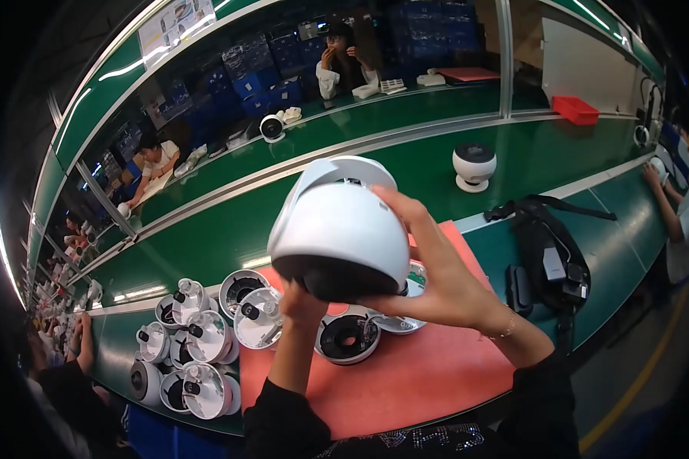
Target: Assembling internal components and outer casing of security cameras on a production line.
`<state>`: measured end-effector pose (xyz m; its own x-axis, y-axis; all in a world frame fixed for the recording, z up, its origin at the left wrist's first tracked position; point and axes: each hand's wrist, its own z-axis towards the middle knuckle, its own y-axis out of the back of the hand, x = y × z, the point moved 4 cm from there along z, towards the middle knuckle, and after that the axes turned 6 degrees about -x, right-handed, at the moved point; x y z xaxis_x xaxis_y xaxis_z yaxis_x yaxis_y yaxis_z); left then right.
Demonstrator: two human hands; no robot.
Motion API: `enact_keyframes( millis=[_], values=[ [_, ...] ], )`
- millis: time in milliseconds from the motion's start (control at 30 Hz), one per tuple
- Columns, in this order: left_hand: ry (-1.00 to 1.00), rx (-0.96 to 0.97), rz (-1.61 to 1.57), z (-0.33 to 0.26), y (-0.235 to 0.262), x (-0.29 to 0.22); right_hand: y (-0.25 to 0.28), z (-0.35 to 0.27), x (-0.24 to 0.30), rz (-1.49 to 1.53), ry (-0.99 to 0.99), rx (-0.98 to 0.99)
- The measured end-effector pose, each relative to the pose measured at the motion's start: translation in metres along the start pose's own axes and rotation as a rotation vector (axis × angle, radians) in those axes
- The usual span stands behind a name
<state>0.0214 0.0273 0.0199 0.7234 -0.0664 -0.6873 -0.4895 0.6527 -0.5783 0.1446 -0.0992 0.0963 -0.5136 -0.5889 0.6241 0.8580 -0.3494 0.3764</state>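
Note:
Both my hands hold up a round white security camera housing (337,229) with a black face turned down toward me and a raised white rim on its far side. The fingers of my right hand (444,279) curl around its right side, thumb below. My left hand (302,302) grips it from underneath at the left, its fingers partly hidden by the housing. Below lies a red mat (383,382). On the mat, behind my hands, rest an opened white housing with a black ring inside (347,336) and another partly covered white shell (406,323).
Several opened white housings (207,336) crowd the table left of the mat. A finished-looking white camera (475,164) stands on the green belt (390,183). A black strapped pouch with devices (547,252) lies at right. A red bin (576,111) sits farther back. People work around the line.

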Motion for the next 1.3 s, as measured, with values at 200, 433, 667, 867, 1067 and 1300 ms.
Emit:
enact_keyframes(
  millis=[200,433,667,867,1067,1300],
  values=[
    [0.365,-0.150,-0.185,0.034,-0.023,-0.002,-0.021,0.029,-0.058,0.305,-0.301,-0.195],
    [0.451,-0.368,0.055,0.066,0.007,0.017,-0.020,0.056,-0.109,0.713,-0.817,-0.096],
    [0.279,-0.302,0.230,0.089,0.022,0.026,-0.034,0.067,-0.160,0.851,-0.618,-0.181],
    [0.471,-0.555,0.122,0.115,0.052,0.058,-0.035,0.071,-0.203,0.955,-0.877,-0.067],
    [0.360,-0.874,0.068,0.144,0.103,0.081,-0.036,0.021,-0.271,1.037,-1.019,-0.244],
    [0.324,-0.856,0.226,0.143,0.152,0.121,-0.030,0.003,-0.331,1.006,-0.982,-0.878]
  ],
)
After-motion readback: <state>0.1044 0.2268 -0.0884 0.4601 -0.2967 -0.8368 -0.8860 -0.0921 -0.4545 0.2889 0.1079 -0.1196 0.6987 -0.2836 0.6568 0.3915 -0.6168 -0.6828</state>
